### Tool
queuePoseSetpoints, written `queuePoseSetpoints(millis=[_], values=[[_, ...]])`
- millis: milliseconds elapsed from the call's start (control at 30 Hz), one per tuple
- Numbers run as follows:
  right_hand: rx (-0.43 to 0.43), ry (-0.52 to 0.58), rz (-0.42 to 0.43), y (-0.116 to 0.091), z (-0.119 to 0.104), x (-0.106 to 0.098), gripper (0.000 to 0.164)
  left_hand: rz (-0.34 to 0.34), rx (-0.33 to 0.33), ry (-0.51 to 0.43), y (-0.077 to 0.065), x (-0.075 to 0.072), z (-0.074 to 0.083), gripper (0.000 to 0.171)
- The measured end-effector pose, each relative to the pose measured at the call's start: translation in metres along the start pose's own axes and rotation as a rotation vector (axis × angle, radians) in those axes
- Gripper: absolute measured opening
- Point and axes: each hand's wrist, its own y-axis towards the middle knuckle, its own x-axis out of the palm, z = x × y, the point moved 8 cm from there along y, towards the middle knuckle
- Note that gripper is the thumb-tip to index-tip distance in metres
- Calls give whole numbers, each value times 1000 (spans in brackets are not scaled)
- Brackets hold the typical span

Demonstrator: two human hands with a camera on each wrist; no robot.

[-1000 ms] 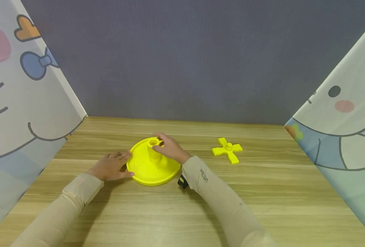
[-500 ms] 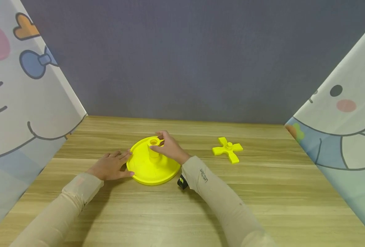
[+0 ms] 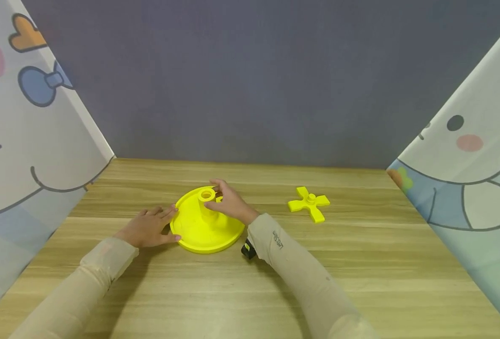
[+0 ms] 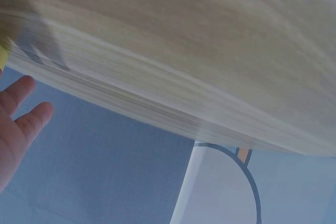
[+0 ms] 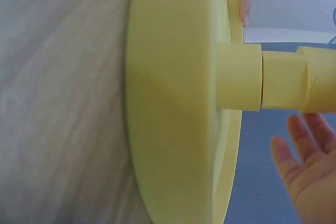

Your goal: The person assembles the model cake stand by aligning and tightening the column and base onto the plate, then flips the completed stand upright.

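A round yellow dish [image 3: 194,235] with a raised rim lies on the wooden table. From its middle rises a hollow yellow post [image 3: 206,207]; the right wrist view shows it in stacked sections, topped by a wider collar [image 5: 321,80]. My right hand [image 3: 231,203] pinches the top of this post, thumb in front and fingers behind. Against the dish's left rim, my left hand [image 3: 150,229] rests with its fingers spread. Only part of that hand shows in the left wrist view. A yellow cross-shaped piece [image 3: 309,203] with a central peg lies apart to the right.
The wooden tabletop [image 3: 190,292] runs back to a dark grey wall [image 3: 250,84]. Cartoon-printed panels [image 3: 63,136] stand on both sides. A small black device [image 3: 248,249] shows beneath the right cuff.
My right fingers and thumb have shifted slightly around the top of the post. The left hand stays at the rim. The whole head view has drifted a little.
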Motion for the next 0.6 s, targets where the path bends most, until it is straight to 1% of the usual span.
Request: queuePoseSetpoints(millis=[133,233,300,400,500,600], values=[[-20,-39,-31,0,1,3,58,5,0,-1,-2,0,0,81],[-19,-28,-10,0,1,1,54,5,1,5,-2,0,0,81],[-14,-18,13,0,2,0,54,6,1,11,-2,0,0,81],[-4,-6,33,0,2,-2,59,6,1,19,-1,1,-1,82],[-13,-6,20,0,1,-1,61,5,1,20,0,1,-1,82],[-30,-8,6,0,0,0,57,7,2,19,0,1,-1,82]])
